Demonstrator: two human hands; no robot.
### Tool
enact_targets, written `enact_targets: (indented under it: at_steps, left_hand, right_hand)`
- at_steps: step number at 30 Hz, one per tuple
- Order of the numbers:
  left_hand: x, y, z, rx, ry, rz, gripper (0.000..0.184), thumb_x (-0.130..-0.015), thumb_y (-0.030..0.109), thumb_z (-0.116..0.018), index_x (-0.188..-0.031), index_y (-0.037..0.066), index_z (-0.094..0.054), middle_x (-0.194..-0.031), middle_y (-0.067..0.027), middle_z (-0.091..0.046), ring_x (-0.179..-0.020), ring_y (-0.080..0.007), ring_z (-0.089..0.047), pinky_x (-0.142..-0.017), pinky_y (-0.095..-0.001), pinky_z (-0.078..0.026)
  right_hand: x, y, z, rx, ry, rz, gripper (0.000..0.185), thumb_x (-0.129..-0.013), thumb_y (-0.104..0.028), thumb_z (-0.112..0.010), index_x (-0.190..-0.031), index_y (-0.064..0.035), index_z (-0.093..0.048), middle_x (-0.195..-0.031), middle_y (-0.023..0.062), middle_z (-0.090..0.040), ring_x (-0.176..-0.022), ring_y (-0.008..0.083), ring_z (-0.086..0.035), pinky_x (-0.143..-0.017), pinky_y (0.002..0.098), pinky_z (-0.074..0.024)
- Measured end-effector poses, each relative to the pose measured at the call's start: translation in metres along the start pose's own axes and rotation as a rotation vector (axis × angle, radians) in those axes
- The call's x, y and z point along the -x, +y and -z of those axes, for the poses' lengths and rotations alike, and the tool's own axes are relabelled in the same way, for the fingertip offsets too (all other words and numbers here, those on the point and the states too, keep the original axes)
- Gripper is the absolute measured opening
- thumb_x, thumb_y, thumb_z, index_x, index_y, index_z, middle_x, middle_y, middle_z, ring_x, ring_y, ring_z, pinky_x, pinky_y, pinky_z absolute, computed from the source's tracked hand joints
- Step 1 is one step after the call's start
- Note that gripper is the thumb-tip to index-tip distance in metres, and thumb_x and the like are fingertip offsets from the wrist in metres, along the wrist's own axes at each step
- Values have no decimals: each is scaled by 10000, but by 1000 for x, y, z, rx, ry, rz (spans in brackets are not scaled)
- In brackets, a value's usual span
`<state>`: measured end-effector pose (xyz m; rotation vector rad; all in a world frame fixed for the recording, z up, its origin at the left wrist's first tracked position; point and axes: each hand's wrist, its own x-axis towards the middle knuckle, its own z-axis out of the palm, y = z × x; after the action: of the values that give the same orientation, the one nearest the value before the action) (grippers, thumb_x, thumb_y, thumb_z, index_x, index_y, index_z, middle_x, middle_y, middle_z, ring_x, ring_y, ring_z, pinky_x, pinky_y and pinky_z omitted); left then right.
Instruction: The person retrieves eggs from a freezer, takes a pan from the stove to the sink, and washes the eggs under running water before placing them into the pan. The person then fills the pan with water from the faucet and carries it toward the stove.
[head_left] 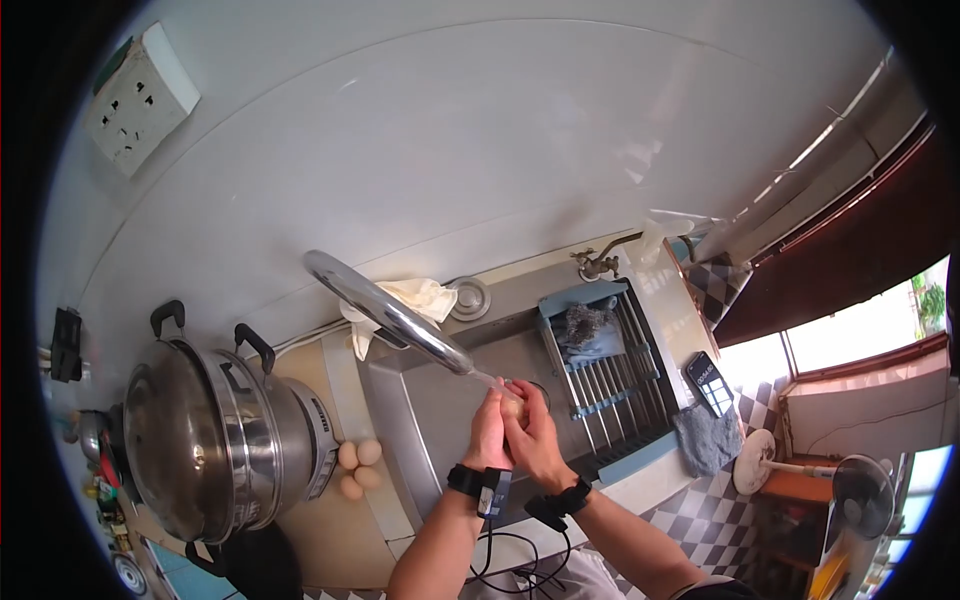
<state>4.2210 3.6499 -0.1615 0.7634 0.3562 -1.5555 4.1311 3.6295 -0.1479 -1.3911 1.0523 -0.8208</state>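
Egg [514, 408] between left hand [488, 432] and right hand [535, 437]; rack [640, 456] spans sink [433, 402].

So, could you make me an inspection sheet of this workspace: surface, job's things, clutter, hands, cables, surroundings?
Surface: counter with a metal sink; rack at its right.
Job's things: what looks like an egg, held near the mouth of the faucet; four eggs beside the sink.
Clutter: pot, phone, grey cloth.
Hands: left hand and right hand together around the egg.
Cables: black cable hanging below the wrists.
Surroundings: wall, socket, fan.
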Motion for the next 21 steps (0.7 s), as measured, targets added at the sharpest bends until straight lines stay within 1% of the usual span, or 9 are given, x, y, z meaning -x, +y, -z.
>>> enact_targets:
  at_steps: [4,6,7,8,10,12,15,19,21]
  left_hand:
    - [-7,-14,15,-102,-114,-61,358,-1086,425,-469,-1161,100,-600,-1066,-58,-664,-993,-207,-664,-934,-387,-538]
    - [13,-14,-17,-105,115,-82,382,-1085,429,-472,-1190,89,-612,-1107,-66,-663,-1073,-207,-650,-979,-388,-521]
    - [15,-15,-18,-126,99,-69,385,-1087,399,-483,-1224,69,-627,-1155,-73,-663,-1133,-208,-633,-1016,-394,-505]
    - [14,-17,-15,-120,103,-74,385,-1087,399,-483,-1224,69,-627,-1155,-73,-663,-1133,-208,-633,-1016,-394,-505]
    - [10,-18,-10,-106,-119,-154,336,-1085,326,-513,-1246,55,-629,-1178,-71,-665,-1129,-206,-635,-1016,-392,-506]
    - [9,-16,-12,-75,-88,-169,305,-1082,269,-528,-1270,47,-623,-1178,-66,-669,-1110,-194,-639,-996,-369,-515]
    - [1,-16,-6,-51,-32,-236,274,-1088,280,-517,-1198,57,-633,-1126,-52,-678,-1043,-177,-647,-939,-336,-532]
    - [-10,-24,6,64,61,-215,327,-1104,370,-446,-1104,87,-610,-1023,-27,-651,-951,-159,-630,-870,-338,-541]
    - [-7,-25,-1,60,85,-221,325,-1104,369,-446,-1101,88,-609,-1014,-25,-649,-947,-161,-631,-875,-340,-540]
  right_hand:
    - [-9,3,1,-212,19,-188,298,-1051,-166,-573,-1293,8,-581,-1142,75,-682,-998,142,-639,-875,277,-524]
    - [-14,18,5,-289,106,-318,261,-1075,-208,-530,-1136,6,-666,-1025,58,-700,-915,113,-637,-822,265,-528]
    - [-15,20,6,-242,145,-334,316,-1090,-228,-484,-1034,12,-683,-922,69,-699,-857,146,-624,-798,308,-527]
    - [-15,24,8,-240,137,-336,316,-1090,-228,-484,-1034,12,-683,-922,69,-699,-857,146,-624,-798,308,-527]
    - [-16,27,12,-173,90,-245,327,-1102,-235,-465,-1066,13,-675,-933,82,-699,-858,161,-628,-800,319,-526]
    - [-13,25,13,-221,46,-272,313,-1104,-242,-481,-1133,17,-655,-1023,105,-689,-938,175,-632,-848,323,-519]
    - [-12,33,12,-23,-38,-27,363,-1092,-240,-524,-1323,36,-569,-1241,177,-633,-1146,257,-618,-986,356,-481]
    - [-18,1,11,228,-149,41,362,-1056,-216,-569,-1295,55,-591,-1164,193,-680,-1085,279,-660,-950,365,-506]
    - [-20,-3,5,151,-114,-146,309,-1044,-188,-556,-1213,56,-644,-1029,147,-715,-955,232,-681,-864,332,-531]
